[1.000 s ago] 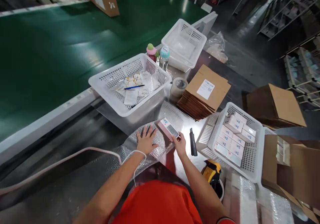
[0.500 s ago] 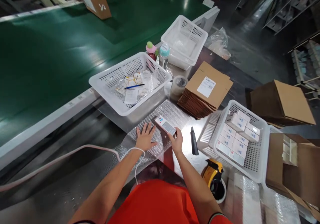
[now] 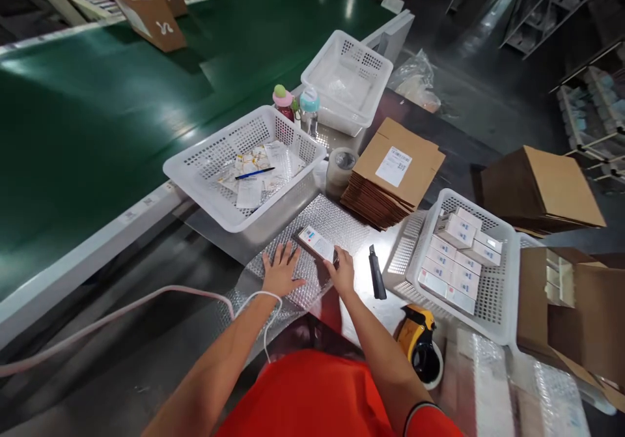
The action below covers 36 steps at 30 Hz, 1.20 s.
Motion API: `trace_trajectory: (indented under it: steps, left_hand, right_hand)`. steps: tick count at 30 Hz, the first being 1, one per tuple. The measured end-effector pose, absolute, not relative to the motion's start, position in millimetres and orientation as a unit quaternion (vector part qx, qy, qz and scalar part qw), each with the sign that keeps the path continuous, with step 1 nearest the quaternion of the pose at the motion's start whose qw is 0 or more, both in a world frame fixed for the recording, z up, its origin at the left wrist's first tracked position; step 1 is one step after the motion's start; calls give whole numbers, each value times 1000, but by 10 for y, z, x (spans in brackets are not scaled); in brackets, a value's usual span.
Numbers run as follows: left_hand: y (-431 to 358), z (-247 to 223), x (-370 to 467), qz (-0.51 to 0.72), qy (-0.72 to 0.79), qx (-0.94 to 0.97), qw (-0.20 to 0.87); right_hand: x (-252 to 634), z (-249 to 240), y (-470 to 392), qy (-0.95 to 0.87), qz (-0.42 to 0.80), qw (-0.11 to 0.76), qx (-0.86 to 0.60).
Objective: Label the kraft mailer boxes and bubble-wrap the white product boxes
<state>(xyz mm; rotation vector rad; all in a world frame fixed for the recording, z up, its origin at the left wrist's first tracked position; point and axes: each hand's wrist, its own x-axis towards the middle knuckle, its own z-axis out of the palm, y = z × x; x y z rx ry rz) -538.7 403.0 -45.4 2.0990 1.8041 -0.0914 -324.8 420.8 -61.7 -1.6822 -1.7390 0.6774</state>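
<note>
My left hand (image 3: 282, 272) lies flat with its fingers spread on a sheet of bubble wrap (image 3: 325, 217). A small white box (image 3: 315, 241) with printed labels rests on the wrap, right of those fingers. My right hand (image 3: 344, 271) holds the box's near right end between thumb and fingers. To the right of this hand a black box cutter (image 3: 377, 273) lies on the shiny table. A yellow and black tape dispenser (image 3: 416, 339) sits nearer to me, beside my right forearm.
A white basket (image 3: 234, 223) with papers and a pen stands behind the wrap. Flat cardboard (image 3: 385, 186) is stacked beside a tape roll (image 3: 340, 170). White boxes fill part of the right basket (image 3: 510, 281). A green conveyor (image 3: 122, 98) carries cartons; a pale cable (image 3: 161, 288) crosses left.
My right hand has shifted slightly over the end of the small box, covering more of it. The view has moved a little, and a second carton has come into sight on the conveyor.
</note>
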Motion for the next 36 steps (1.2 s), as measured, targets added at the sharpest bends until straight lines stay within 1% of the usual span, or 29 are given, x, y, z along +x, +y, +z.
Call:
trace_trajectory:
  steps: [4, 6, 9, 11, 12, 14, 17, 19, 22, 24, 28, 30, 33, 36]
  left_hand:
    - [3985, -461, -5370, -47, 637, 752, 162]
    - [3955, -494, -5363, -54, 640, 753, 143]
    - [3916, -569, -5389, -56, 636, 762, 109]
    - [3869, -618, -5454, -37, 621, 780, 74]
    - [3832, -639, -5503, -21, 616, 786, 53]
    - [3726, -674, -5624, 12, 615, 788, 22]
    - [3527, -709, -5797, 42, 645, 763, 22]
    - [3417, -717, -5866, 39, 662, 747, 44]
    - [3341, -702, -5891, 16, 658, 749, 81]
    - [3342, -677, -5869, -8, 653, 752, 91]
    - [3388, -606, -5775, -39, 660, 746, 76]
    - [3418, -564, -5716, -47, 669, 738, 74]
    - [3492, -499, -5629, -57, 679, 726, 93]
    - [3596, -446, -5559, -64, 670, 726, 139]
  right_hand:
    - [-3340, -536, 4146, -647, 268, 285, -655]
    - [-3291, -433, 4123, -650, 259, 289, -653]
    - [-2816, -177, 4144, -667, 168, 321, -651]
    - [-2202, 52, 4166, -638, 71, 314, -700]
    - [-1841, 171, 4179, -602, 25, 296, -741]
    - [-1114, 381, 4231, -521, -37, 232, -821]
    - [-275, 534, 4411, -488, -47, 178, -853]
    - [18, 506, 4565, -485, -25, 115, -867]
    - [119, 365, 4741, -487, -4, 9, -873]
    - [75, 298, 4795, -510, -20, -11, -860]
    - [49, 382, 4809, -561, -53, 11, -826]
    - [81, 507, 4800, -578, -64, 73, -811]
    - [-52, 692, 4741, -575, -94, 199, -788]
    - [-709, 768, 4555, -602, -83, 288, -740]
